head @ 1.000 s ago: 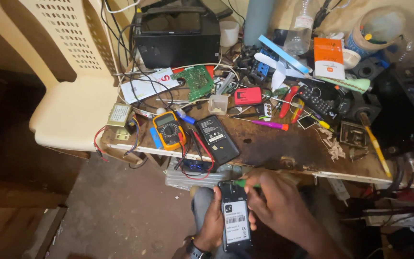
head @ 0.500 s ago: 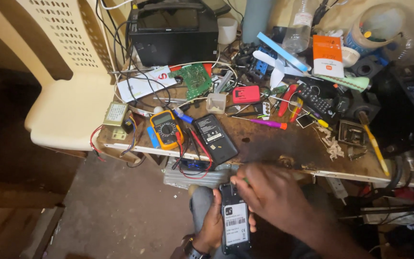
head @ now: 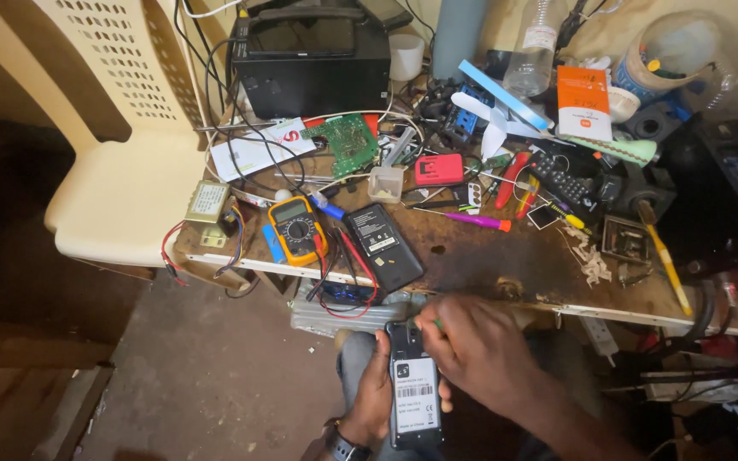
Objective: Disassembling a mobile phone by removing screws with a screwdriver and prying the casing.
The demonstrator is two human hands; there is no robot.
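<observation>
Bare patch of brown tabletop [head: 480,256] just right of the black phone back [head: 383,246]: a hand could pass there. Left of the phone back, yellow multimeter [head: 296,229] and red leads crowd the edge. Behind it, circuit board [head: 351,142], small plastic cup [head: 385,183], cables and black box [head: 311,60] block reach.

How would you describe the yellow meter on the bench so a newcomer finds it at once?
Start at the cream plastic chair left of the cluttered workbench. At the bench's near left edge lies the meter, beside a black phone back. Alone there, it has a yellow case and round dial.
</observation>
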